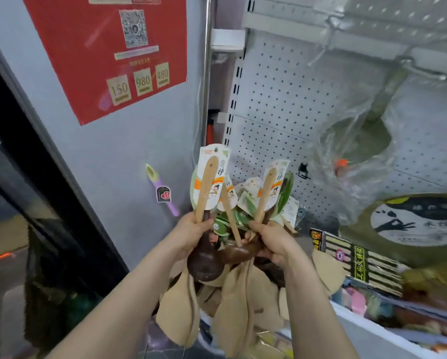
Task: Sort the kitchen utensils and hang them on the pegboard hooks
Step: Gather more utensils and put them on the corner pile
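bundle of tagged wooden utensils, handles near upright. our left hand has its fingers curled round one pale spoon handle and a dark ladle; our right hand grips a second pale handle. the pegboard lies up and rightward, its bare hook nearer the right hand.

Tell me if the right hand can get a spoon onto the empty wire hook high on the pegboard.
Probably yes. The right hand grips a wooden spoon by its handle, and only bare pegboard lies between it and the wire hook; the bagged utensil hangs further right.
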A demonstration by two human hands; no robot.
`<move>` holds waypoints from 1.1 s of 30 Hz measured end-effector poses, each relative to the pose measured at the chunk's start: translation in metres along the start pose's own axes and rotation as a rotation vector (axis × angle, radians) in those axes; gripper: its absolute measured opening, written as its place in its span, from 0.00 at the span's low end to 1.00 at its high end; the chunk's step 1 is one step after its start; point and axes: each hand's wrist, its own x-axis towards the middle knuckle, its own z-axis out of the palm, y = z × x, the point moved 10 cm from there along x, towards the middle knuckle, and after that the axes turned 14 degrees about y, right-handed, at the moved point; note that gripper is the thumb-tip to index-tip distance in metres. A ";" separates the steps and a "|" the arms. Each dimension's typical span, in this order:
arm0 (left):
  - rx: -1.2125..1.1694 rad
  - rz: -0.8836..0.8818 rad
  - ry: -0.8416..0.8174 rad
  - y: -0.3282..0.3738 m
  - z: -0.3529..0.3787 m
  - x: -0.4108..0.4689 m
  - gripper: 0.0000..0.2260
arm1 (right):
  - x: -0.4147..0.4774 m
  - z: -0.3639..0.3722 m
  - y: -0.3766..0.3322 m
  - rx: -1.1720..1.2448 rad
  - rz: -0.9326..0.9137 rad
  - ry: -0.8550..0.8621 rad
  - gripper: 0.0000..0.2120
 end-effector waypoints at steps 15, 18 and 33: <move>0.229 -0.213 -0.216 -0.008 0.078 0.067 0.05 | 0.062 -0.075 -0.030 -0.304 0.038 0.226 0.13; 0.261 -0.247 -0.206 -0.008 0.097 0.084 0.06 | 0.073 -0.071 -0.028 -0.318 0.078 0.217 0.08; 0.525 -0.076 0.012 -0.013 0.148 0.133 0.20 | 0.136 -0.081 -0.035 -0.685 -0.025 0.253 0.19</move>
